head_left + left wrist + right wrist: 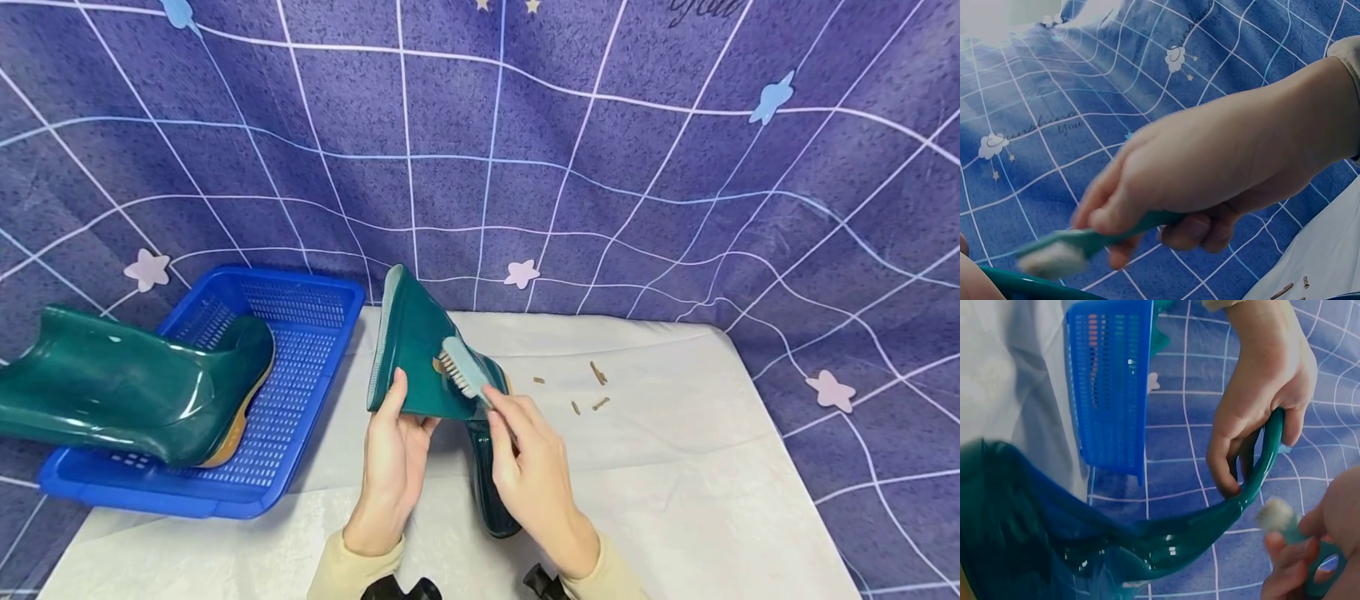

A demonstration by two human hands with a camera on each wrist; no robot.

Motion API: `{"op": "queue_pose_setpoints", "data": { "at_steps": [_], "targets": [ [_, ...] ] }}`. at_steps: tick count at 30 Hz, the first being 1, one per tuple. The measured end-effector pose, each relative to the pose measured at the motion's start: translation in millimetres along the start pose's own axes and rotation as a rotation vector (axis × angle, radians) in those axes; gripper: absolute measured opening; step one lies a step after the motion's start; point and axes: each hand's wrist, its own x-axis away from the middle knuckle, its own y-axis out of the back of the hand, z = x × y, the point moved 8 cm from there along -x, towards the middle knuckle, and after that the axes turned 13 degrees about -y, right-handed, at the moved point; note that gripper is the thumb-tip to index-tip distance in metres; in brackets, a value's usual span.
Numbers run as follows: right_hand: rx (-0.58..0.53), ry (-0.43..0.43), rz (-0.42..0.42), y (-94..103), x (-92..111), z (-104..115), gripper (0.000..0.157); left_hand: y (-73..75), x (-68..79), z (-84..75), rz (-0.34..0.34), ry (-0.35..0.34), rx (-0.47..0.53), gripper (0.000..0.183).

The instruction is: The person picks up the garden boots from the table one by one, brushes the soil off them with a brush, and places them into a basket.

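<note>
A dark green rubber boot (pixel 423 333) is tipped over the table, its wide opening toward the upper left. My left hand (pixel 393 467) grips the rim of the shaft, thumb on the outside; the right wrist view shows that hand (pixel 1266 394) curled over the edge. In my right hand (pixel 536 467) is a small light-blue scrub brush (pixel 465 367), pinched by its handle. Its pale bristles are at a brown smear (pixel 438 366) on the shaft. The left wrist view shows the brush (pixel 1060 253) blurred, beside the boot's edge.
At the left stands a blue plastic basket (pixel 311 358) with a second green boot (pixel 150 392) lying across it, its tan sole facing right. Several brown bits (pixel 597 372) lie on the white-covered table (pixel 675 467), right of the boot. A purple grid-patterned cloth (pixel 450 192) hangs behind.
</note>
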Motion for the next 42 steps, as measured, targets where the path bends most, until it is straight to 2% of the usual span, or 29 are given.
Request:
{"op": "queue_pose_setpoints", "data": {
  "at_steps": [3, 5, 8, 12, 15, 18, 23, 26, 28, 33, 35, 37, 42],
  "targets": [
    [0.057, -0.044, 0.008, -1.6, -0.7, -5.0, 0.031, 0.2, 0.0, 0.8, 0.002, 0.004, 0.002, 0.056],
    [0.048, -0.016, 0.042, -4.3, -0.1, -3.1, 0.032, 0.6, 0.1, 1.1, -0.003, 0.004, 0.005, 0.055],
    [-0.030, 0.048, 0.092, -7.0, 1.4, 2.5, 0.034, 0.9, -0.2, 1.5, -0.009, -0.001, 0.013, 0.054],
    [-0.130, 0.074, 0.066, -3.2, 1.1, 5.1, 0.037, 0.3, -1.1, 1.1, -0.001, -0.006, 0.017, 0.054],
    [-0.138, 0.070, 0.034, -0.4, -0.4, 4.2, 0.037, -1.1, -1.3, 1.7, 0.007, 0.001, 0.019, 0.055],
    [-0.064, 0.028, 0.034, -2.1, -2.0, -0.9, 0.034, -1.4, -1.0, 2.4, 0.007, 0.007, 0.020, 0.055],
    [0.092, -0.134, 0.034, -2.8, -3.7, -17.7, 0.030, -0.8, -1.1, 2.0, 0.011, 0.010, 0.012, 0.057],
    [0.105, -0.181, 0.037, -1.8, -4.5, -22.1, 0.030, -1.0, -1.3, 2.1, 0.013, 0.013, 0.015, 0.057],
    [0.068, -0.154, 0.044, -2.1, -4.7, -19.2, 0.031, -0.9, -1.1, 2.6, 0.011, 0.015, 0.021, 0.056],
    [-0.147, 0.007, 0.079, -2.7, -2.3, -2.2, 0.034, -0.6, -0.8, 3.0, 0.013, 0.009, 0.028, 0.055],
    [-0.178, 0.030, 0.094, -3.4, -1.9, 0.1, 0.035, -0.5, -0.9, 2.8, 0.011, 0.008, 0.029, 0.055],
    [-0.138, -0.006, 0.102, -5.4, -2.8, -4.8, 0.034, -0.4, -1.1, 2.9, 0.012, 0.011, 0.028, 0.055],
    [0.061, -0.163, 0.114, -9.0, -6.0, -28.8, 0.032, 1.3, -2.1, 3.3, 0.011, 0.024, 0.028, 0.056]
  ]
}}
